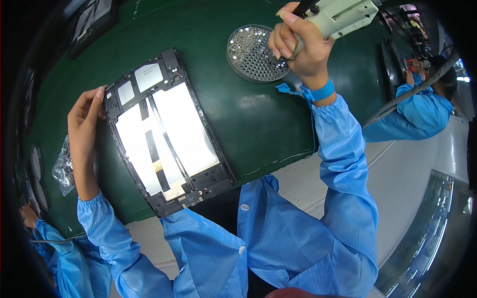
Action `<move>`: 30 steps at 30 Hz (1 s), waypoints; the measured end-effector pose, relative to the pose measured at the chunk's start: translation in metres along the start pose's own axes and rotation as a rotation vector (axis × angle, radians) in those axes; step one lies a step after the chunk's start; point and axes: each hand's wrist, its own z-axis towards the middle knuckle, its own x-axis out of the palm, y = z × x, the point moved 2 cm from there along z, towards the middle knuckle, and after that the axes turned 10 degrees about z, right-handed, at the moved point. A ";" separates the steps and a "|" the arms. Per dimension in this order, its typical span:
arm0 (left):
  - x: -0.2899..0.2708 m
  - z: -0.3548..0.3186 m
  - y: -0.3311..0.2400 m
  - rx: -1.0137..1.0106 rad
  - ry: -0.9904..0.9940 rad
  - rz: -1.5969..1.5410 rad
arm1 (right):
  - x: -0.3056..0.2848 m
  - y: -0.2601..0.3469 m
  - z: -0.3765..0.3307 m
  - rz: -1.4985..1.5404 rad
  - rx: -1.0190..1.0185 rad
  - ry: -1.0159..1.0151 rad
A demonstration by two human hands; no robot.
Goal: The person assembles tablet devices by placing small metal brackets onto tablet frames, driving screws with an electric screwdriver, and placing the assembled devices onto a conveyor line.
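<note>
An open tablet housing (191, 126) with a black frame and shiny silver plates lies tilted on the green table. My left hand (84, 121) pinches its upper left edge between thumb and fingers. At the upper right my right hand (310, 47) is closed around a pale electric screwdriver (345, 19). The screwdriver's tip end is over the right side of a round grey dish (256, 73), whose perforated surface bears many small silver screws (246, 42). Whether a screw sits on the tip is too small to tell. A blue strap (320, 92) circles my right wrist.
A clear plastic bag (63, 169) lies left of my left forearm, near dark round dishes (37, 164). Another dark device (92, 25) is at the far left. Co-workers in blue sleeves (422, 111) sit on both sides. A grey cable (422, 87) hangs at the right.
</note>
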 end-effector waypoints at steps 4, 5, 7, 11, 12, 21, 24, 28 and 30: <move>-0.007 0.015 -0.003 -0.011 0.022 0.003 | 0.001 -0.005 0.018 -0.013 0.075 -0.046; -0.005 0.016 -0.001 -0.013 0.023 0.000 | 0.004 -0.007 0.019 -0.015 0.078 -0.046; -0.002 0.015 0.002 -0.039 0.027 -0.038 | 0.012 -0.007 0.019 -0.067 0.099 -0.107; -0.008 0.014 0.004 -0.073 0.051 -0.080 | 0.020 -0.007 0.021 -0.056 0.128 -0.132; -0.011 0.014 0.004 -0.049 0.063 -0.086 | 0.020 -0.008 0.021 -0.102 0.147 -0.103; -0.019 0.020 0.023 0.025 0.188 -0.232 | 0.110 -0.004 0.051 0.034 0.150 0.091; -0.014 0.024 0.021 0.027 0.238 -0.262 | 0.165 -0.029 0.064 0.098 0.203 0.193; -0.003 0.019 0.029 0.008 0.322 -0.373 | 0.226 -0.070 0.058 0.257 0.392 0.159; -0.002 0.013 0.036 -0.021 0.360 -0.402 | 0.239 -0.092 0.050 0.245 0.412 0.165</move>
